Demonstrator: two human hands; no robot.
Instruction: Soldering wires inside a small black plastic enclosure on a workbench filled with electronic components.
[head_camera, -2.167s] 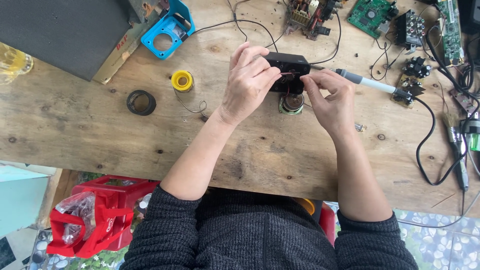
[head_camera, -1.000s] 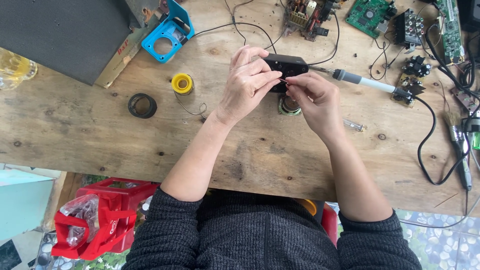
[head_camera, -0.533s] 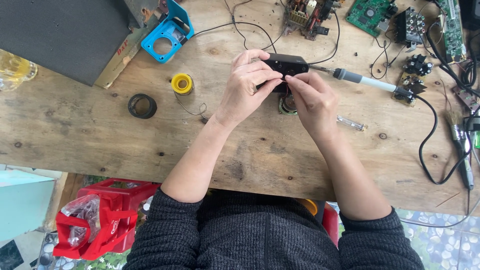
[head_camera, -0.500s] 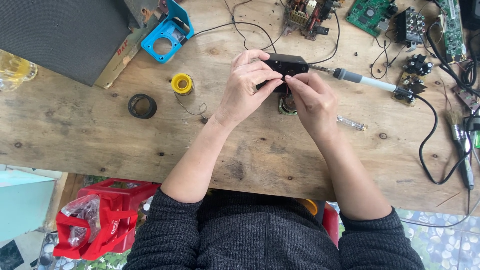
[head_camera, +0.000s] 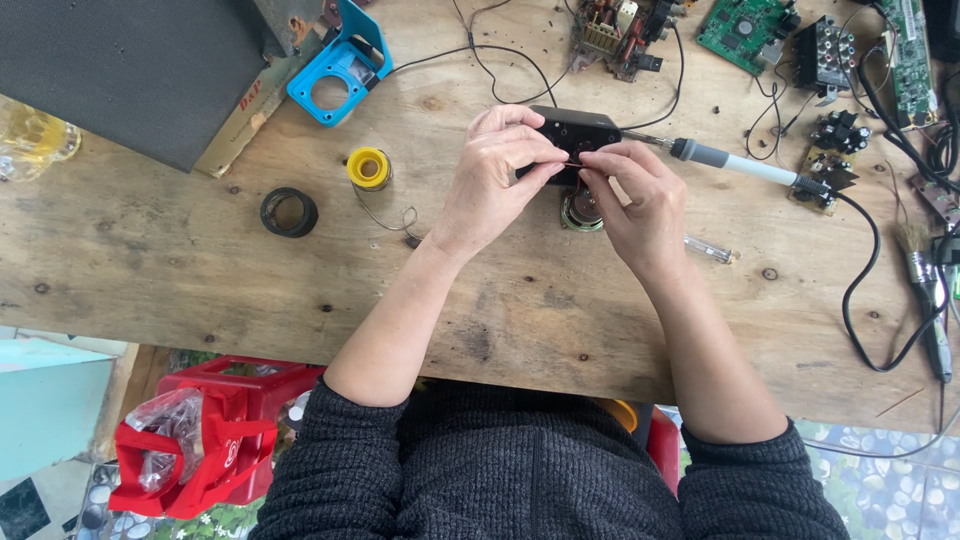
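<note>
The person sits at a worn wooden tabletop, both hands raised together over the middle of it. The left hand curls its fingers around the near edge of a small black box, thumb and forefinger pressed together on a thin wire that runs across to the other hand. The right hand pinches the other end of that wire between thumb and fingertips, its remaining fingers folded down. The black box is held just above the tabletop, between the two hands, and a small round speaker lies right beneath it, partly hidden by the right hand.

Just beyond the right hand a soldering iron rests on the wood, its tip pointing toward the box. To the left sit a yellow spool of solder and a black ring of tape. Green circuit boards lie along the far edge.
</note>
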